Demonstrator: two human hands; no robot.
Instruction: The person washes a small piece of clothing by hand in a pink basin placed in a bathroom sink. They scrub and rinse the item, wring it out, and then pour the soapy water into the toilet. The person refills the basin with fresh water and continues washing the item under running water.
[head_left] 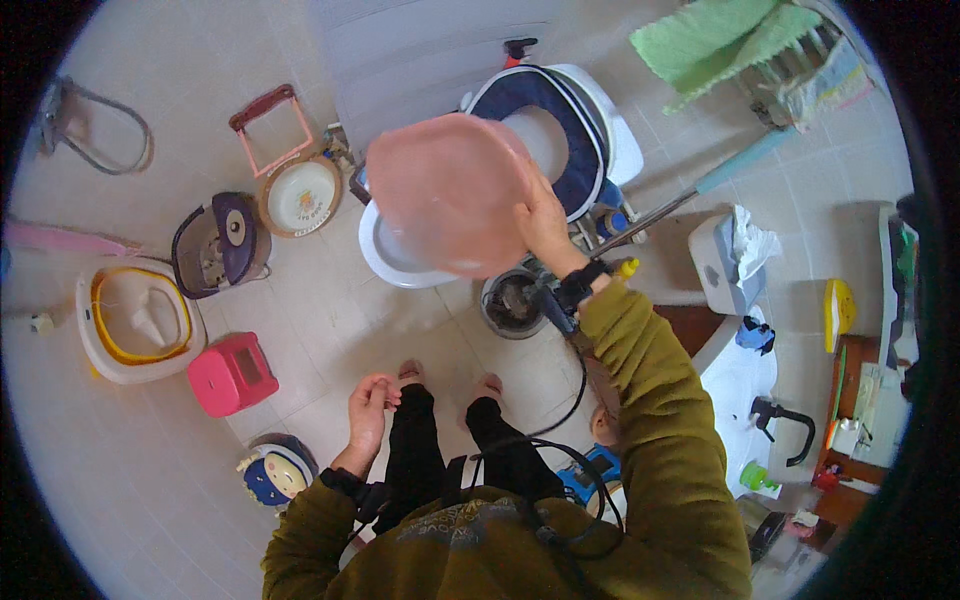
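Observation:
A pink plastic basin [445, 195] is raised in front of me, tilted, with my right hand [548, 225] gripping its right rim. The thumb lies on the near side of the rim; the other fingers are partly hidden. Below the basin shows a white oval rim [385, 262], mostly covered by it. Behind its right side stands a white toilet with a dark blue ring [585, 185]. My left hand [370, 412] hangs low near my left leg, palm partly up, its fingers half curled and nothing visible in them.
A dark grey bin [512, 322] stands below the basin. Leftward are a red stool [232, 375], a white-and-yellow tub [140, 368], a purple bucket [248, 270] and a cream basin [302, 198]. A metal pole [655, 216] slants at right, near a sink [735, 385]. A black cable [575, 405] hangs before me.

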